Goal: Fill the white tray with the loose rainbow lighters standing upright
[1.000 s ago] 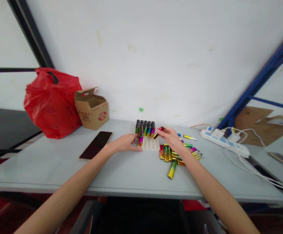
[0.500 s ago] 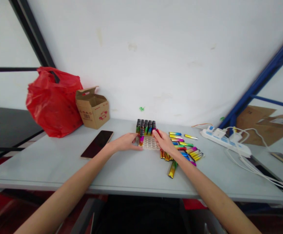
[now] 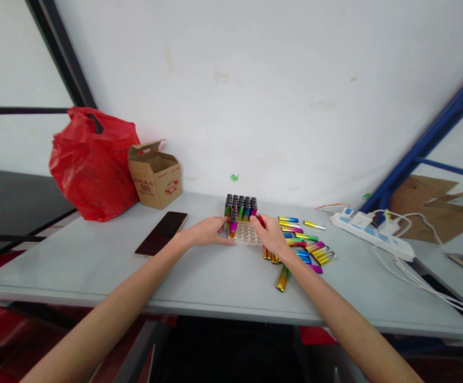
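Head view: here is the pale tray [image 3: 246, 234], lying flat between the two hands on the table [image 3: 215, 282], with its bare holes at the near right.
Red lighter: up at the tray's right side, this lighter [image 3: 260, 220] is pinched in the right hand [image 3: 270, 234], top end showing, long axis seemingly near upright with a slight lean.
Left hand: this one [image 3: 210, 230] is grasping the tray's left end, thumb at the near corner, fingers around the side.
Nearer hand: the right, plainly, with the bare holes just left of its fingertips.
Standing lighters: dark tops packed upright, these lighters [image 3: 241, 206] fill the far rows, and a short column comes nearer along the left.
Loose lighters: scattered flat to the right, these [image 3: 303, 254] lie at mixed angles, some behind the right wrist.
Hidden: the red lighter's lower end is behind the fingers; whether it meets a hole, I can't tell. The tray's right edge is covered too.
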`<state>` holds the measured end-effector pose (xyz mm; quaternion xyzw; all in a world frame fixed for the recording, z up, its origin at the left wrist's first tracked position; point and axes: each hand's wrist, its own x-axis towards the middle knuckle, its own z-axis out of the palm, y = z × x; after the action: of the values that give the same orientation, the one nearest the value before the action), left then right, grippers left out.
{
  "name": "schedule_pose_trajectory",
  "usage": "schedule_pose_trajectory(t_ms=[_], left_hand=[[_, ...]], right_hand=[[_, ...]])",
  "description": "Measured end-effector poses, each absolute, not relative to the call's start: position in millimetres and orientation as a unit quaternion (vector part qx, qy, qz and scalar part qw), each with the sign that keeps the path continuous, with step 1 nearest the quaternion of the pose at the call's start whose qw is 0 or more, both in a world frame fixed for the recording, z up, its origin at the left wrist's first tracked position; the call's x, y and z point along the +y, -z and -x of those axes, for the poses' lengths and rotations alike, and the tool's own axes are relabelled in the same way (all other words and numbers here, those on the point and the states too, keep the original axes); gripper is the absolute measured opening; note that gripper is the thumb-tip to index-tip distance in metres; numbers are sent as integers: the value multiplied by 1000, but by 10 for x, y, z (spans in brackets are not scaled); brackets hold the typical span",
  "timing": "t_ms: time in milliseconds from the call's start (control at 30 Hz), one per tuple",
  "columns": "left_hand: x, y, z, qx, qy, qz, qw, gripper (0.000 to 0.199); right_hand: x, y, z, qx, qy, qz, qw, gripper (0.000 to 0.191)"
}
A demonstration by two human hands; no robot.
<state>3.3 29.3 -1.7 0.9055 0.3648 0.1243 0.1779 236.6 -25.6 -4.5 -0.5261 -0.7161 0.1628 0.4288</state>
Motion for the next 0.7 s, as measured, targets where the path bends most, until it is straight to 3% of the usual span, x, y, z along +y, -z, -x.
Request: schedule_pose_trajectory(t_ms=[200, 367, 700], left_hand=[[287, 12, -32, 364, -122, -906, 177, 65], [274, -4, -37, 364, -123, -905, 181, 64], [285, 18, -32, 359, -131, -906, 181, 61]], right_hand=[[-285, 65, -2324, -776, -137, 482, 383, 33], [-313, 59, -2297, -831, -78, 433, 341, 40], [-347, 51, -2284, -812, -175, 433, 352, 38]])
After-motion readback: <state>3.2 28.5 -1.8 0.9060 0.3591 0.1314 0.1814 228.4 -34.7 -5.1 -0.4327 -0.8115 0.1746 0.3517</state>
